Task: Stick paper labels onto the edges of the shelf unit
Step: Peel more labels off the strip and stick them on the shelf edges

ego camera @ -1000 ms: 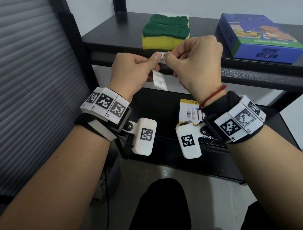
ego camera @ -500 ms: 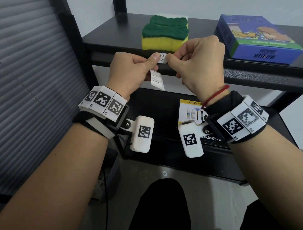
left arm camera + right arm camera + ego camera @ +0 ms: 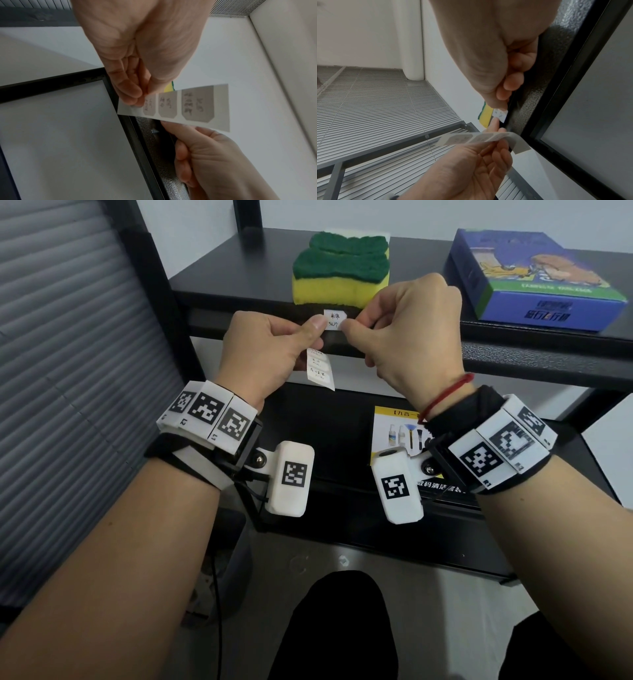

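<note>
Label (image 3: 333,320) pinched between both hands' fingers (image 3: 356,321) at shelf edge (image 3: 513,361).

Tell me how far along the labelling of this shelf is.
Early. No label shows stuck on the shelf edge yet. In hand: one label, pinched between the left hand and right hand, held at the edge below the sponge. Left: pressing it down, then the three labels still on the strip the left hand holds.
</note>
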{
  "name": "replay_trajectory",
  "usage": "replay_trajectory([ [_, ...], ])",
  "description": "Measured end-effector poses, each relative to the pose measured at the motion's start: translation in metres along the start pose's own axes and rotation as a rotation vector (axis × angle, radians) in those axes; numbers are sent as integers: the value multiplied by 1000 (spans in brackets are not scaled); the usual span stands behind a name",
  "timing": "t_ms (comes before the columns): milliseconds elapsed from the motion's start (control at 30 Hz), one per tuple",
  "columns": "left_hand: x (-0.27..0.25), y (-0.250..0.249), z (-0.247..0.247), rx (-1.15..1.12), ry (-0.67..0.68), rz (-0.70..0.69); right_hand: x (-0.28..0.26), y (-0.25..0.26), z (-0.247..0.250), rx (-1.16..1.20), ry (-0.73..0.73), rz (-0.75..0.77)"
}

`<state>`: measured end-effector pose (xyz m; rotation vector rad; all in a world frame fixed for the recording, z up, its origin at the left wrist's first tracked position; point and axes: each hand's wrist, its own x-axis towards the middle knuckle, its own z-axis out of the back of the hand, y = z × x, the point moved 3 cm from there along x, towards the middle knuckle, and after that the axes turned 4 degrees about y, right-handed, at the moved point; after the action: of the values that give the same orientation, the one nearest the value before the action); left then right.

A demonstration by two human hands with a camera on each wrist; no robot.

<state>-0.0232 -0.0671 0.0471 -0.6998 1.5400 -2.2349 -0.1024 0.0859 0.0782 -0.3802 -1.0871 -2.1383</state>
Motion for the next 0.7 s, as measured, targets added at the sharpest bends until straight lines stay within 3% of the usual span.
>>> replay_trajectory([
  [533,-3,1,1,-22,11,20,0,0,0,7,9,-17],
  [700,-17,0,-3,-13,53,-44,-7,0,8,50,150,-20],
])
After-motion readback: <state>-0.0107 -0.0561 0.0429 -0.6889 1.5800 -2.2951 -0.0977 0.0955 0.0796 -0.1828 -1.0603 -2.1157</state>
